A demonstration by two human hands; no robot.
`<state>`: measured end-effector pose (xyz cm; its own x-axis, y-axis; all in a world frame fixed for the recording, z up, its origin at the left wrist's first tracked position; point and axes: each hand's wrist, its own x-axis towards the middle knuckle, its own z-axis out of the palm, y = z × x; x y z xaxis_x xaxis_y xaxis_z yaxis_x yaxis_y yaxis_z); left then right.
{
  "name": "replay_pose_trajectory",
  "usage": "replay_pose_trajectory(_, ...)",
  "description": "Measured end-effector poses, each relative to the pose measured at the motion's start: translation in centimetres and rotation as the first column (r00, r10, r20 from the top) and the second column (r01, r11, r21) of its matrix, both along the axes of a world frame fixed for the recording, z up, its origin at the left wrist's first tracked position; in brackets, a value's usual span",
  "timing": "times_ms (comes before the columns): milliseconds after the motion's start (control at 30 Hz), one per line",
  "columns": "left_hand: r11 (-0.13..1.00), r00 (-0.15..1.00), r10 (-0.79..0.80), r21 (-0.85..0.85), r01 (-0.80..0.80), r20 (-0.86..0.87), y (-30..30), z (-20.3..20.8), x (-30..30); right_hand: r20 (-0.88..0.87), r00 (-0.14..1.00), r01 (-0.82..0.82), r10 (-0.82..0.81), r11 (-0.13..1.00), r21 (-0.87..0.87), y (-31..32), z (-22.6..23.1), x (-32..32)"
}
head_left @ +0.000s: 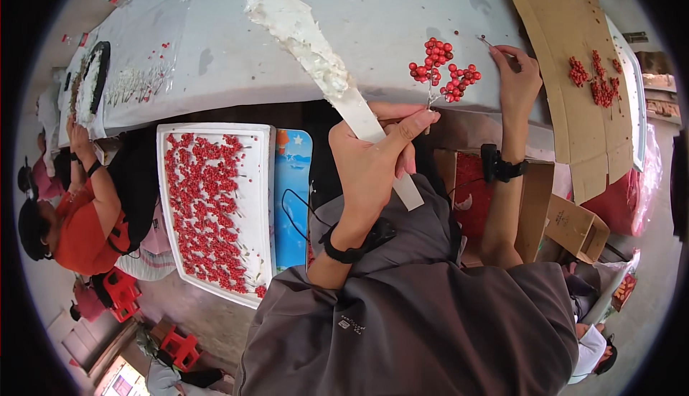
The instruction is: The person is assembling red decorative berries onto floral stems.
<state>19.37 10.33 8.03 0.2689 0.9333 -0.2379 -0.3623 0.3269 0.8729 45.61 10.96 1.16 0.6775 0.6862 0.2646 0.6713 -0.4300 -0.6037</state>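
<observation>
Nearest, the left hand grips a white-smeared strip and pinches a red berry sprig, its berries pointing far. Farther right, the right hand narrowly pinches a thin stem. This looks like a joining step; adding the stem calls for careful alignment.

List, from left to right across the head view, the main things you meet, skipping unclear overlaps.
Orange-shirted person, white tray, blue panel, held berry sprig, right hand, berry sprigs on cardboard.
</observation>
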Motion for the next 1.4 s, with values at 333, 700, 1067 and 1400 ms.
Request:
replay_pose_trajectory(333,0.997,0.997,-0.074,0.033,0.075,-0.026,-1.0,-0.6,2.7,-0.417,0.877,-0.075,0.240,0.925,0.373,-9.3,3.0,-8.2)
replay_pose_trajectory(700,0.966,0.980,-0.200,0.170,0.196,0.009,-3.3,-0.5,3.2,-0.785,0.289,-0.078,0.548,0.830,0.552,-12.0,5.3,-11.6)
replay_pose_trajectory(1067,0.961,0.945,-0.272,-0.008,0.278,0.179,-7.7,-1.0,3.6,-0.688,0.377,0.234,0.620,0.654,0.719,-15.1,5.0,-12.7)
replay_pose_trajectory(1400,0.960,0.925,-0.233,-0.079,0.268,0.299,-8.9,-0.5,1.2,-0.543,0.579,0.108,0.608,0.602,0.791,-13.6,4.9,-16.6)
